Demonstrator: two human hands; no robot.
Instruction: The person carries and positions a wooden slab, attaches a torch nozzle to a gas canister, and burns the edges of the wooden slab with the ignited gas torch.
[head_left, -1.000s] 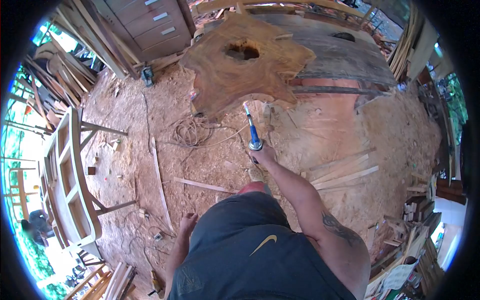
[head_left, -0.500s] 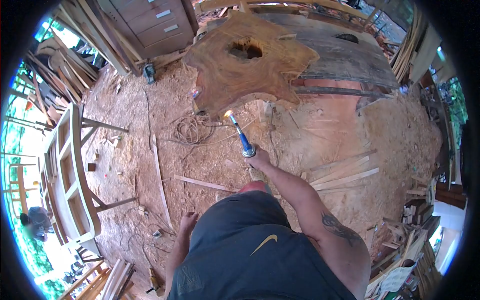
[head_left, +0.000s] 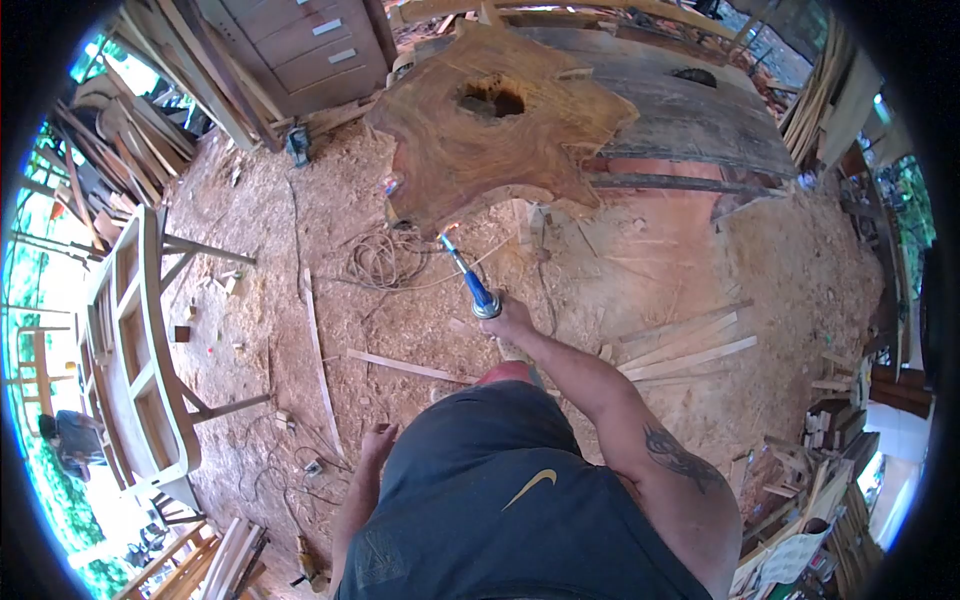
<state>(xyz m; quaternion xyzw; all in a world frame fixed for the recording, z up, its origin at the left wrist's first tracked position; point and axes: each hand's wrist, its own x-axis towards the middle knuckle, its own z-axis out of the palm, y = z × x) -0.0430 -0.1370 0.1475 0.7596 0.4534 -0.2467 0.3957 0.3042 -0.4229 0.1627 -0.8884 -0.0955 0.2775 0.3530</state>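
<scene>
My right hand (head_left: 512, 322) is wrapped round the lower end of a blue gas blowtorch (head_left: 478, 290). Its metal nozzle points forward and left, with a small flame at the tip close to the front edge of a large wooden slab (head_left: 450, 150). That slab is star-shaped, brown and grained, with an irregular dark hole (head_left: 495, 97) through it. My left hand (head_left: 379, 441) hangs low by my left thigh, fingers curled, and nothing shows in it.
Coiled cord (head_left: 380, 262) lies on the sawdust-covered floor. Thin wood strips (head_left: 690, 358) are scattered to the right. A wooden frame with legs (head_left: 150, 375) stands at left, a person (head_left: 75, 440) beyond it. A weathered board (head_left: 690, 125) lies behind the slab.
The torch has swung slightly left and toward me with my right hand. Its flame now looks smaller. My left hand has stayed in place.
</scene>
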